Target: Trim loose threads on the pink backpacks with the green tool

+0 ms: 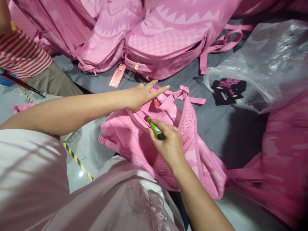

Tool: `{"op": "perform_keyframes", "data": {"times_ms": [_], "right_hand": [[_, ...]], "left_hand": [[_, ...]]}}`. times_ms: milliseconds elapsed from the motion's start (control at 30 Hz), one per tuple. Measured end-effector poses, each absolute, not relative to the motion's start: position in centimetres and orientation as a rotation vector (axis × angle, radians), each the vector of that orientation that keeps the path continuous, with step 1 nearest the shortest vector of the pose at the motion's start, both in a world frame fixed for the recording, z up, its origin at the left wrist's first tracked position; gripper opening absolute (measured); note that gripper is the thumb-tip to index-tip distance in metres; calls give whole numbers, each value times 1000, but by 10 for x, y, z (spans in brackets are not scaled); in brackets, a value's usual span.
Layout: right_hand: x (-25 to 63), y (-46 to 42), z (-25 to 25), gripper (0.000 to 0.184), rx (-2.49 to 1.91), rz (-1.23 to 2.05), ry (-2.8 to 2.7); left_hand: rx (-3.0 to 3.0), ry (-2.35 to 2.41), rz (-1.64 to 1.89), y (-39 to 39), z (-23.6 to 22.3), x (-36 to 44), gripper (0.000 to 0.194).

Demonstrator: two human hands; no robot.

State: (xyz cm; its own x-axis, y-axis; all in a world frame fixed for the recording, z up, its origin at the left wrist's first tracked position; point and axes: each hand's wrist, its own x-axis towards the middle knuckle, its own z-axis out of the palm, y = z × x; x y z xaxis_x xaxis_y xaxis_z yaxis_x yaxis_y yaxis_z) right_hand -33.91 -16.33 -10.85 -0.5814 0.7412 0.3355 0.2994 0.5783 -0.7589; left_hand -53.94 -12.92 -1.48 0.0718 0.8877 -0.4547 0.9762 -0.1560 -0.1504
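A pink backpack lies back side up in front of me, its straps tied in a knot at the top. My left hand rests flat on its upper part, fingers stretched out and apart. My right hand is closed round a small green tool with a black end, whose tip touches the backpack's mesh back panel just below my left hand.
More pink backpacks are piled at the back on the grey table, one with a pink hang tag. A clear plastic bag with black cards lies at right. Another person in a red-striped shirt stands at left.
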Motion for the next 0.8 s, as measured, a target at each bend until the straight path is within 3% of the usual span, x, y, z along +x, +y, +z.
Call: {"op": "perform_keyframes", "data": {"times_ms": [200,800], "right_hand": [[-356,-163,-102,33,-785,993,-2129],[-363,-162,-97,33,-818,959,-2202]], "left_hand": [[2193,1822,-642,-126,-20,-547,124],[2201,1864,-594,-126,-25,-544,119]]}}
